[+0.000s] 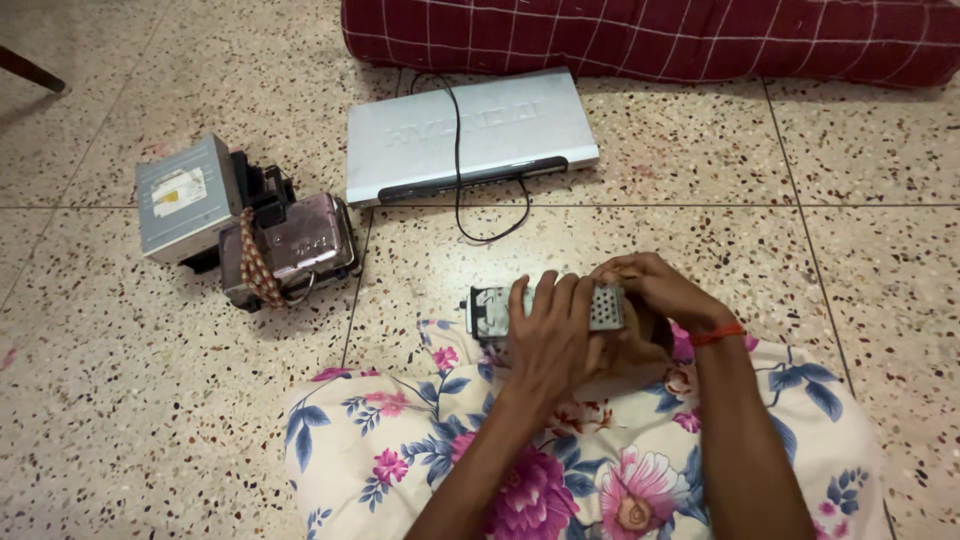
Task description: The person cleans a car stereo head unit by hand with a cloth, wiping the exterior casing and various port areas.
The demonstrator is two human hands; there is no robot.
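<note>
Head view: our left hand (548,340) and right hand (655,290) clamp the small metal box (548,308); seemingly stiff, light, best gripped at its ends.

Speckled terrazzo floor (120,420): silver player (470,135) top centre, grey drive (185,195) and metal casing (300,240) upper left, red checked cushion (650,35) along top.

home | terrazzo floor (120,400) | checked bolster (650,35) (floor seating)

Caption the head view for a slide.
Both hands, left hand and right hand, grip a small metal device above a floral lap.
</note>
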